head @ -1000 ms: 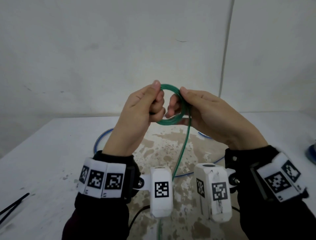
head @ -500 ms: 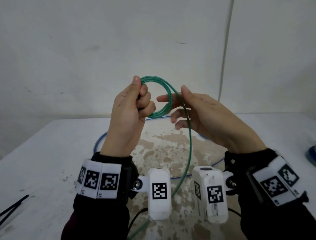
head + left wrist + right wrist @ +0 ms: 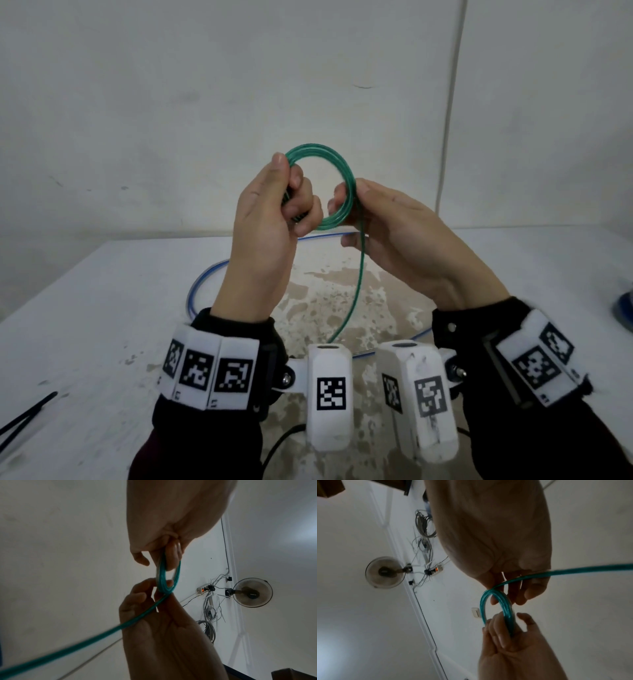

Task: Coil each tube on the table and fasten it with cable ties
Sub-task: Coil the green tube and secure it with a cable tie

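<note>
1. Gripping: your left hand [image 3: 270,219] is closed around the left side of the coil [image 3: 322,186] of green tube, thumb on top and fingers curled beneath, so the stacked loops are pinched together. The coil hangs upright in the air at the centre of the head view, above the table [image 3: 102,308].
2. Guiding: your right hand [image 3: 394,233] pinches the right side of the coil between thumb and forefinger, the other fingers loosely extended. The free length [image 3: 356,291] of the tube leaves the coil at this pinch and drops toward the lower centre of the frame, passing between the two wrist cameras.
3. Step in hand, as judged: laying a further turn onto the coil. Keep the left pinch firm so the loops do not spring apart; let the tube slide through the right fingers and set each turn flush against the last, matching its width.
4. Remaining: a blue tube [image 3: 205,284] lies loose on the table behind your hands, and black cable ties [image 3: 24,416] rest at the lower left edge.
5. Wrist views confirm both grips on the coil [image 3: 164,580] [image 3: 496,601].
</note>
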{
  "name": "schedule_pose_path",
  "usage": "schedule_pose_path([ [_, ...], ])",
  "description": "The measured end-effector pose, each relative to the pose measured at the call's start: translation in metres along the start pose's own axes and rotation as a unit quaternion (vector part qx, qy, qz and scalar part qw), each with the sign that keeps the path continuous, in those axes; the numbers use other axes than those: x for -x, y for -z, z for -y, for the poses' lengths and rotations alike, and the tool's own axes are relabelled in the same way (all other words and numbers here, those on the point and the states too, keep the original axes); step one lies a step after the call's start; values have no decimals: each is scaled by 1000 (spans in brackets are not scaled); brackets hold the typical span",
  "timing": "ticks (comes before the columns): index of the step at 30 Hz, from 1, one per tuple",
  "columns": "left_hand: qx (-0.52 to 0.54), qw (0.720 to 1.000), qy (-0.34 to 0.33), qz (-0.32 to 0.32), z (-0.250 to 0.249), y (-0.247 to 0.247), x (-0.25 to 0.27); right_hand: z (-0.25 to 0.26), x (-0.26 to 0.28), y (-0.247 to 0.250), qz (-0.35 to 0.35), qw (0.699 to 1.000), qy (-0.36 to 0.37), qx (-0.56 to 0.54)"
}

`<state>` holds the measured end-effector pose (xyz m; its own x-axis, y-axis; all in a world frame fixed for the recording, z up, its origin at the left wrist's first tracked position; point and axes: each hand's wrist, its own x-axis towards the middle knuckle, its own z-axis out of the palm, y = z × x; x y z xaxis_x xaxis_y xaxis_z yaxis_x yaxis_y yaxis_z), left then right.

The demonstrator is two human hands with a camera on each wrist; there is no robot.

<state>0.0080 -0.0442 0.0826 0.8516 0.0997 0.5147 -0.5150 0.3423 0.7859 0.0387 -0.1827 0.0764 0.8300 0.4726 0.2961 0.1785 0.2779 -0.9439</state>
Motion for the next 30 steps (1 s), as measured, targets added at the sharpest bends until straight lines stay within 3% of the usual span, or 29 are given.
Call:
schedule_pose_path([
  [4,8,996,59,71,0,1,0,3,-2,6,6,996,7,-90],
  [7,1,990,97,99,-1,4,1,1,-3,7,-11,996,15,-88],
  [13,-113,968,160,156,-5,13,4,5,4,8,-6,990,21,140],
  [16,-148,964,135,175,-7,16,6,9,7,5,5,986,19,165],
  [20,-202,965,87,142,-7,17,4,14,9,7,-4,973,42,228],
  [25,-244,952,110,149,-5,17,5,15,9,16,-42,965,59,251],
  [30,-234,964,65,108,-3,12,4,13,11,13,-2,976,6,218],
])
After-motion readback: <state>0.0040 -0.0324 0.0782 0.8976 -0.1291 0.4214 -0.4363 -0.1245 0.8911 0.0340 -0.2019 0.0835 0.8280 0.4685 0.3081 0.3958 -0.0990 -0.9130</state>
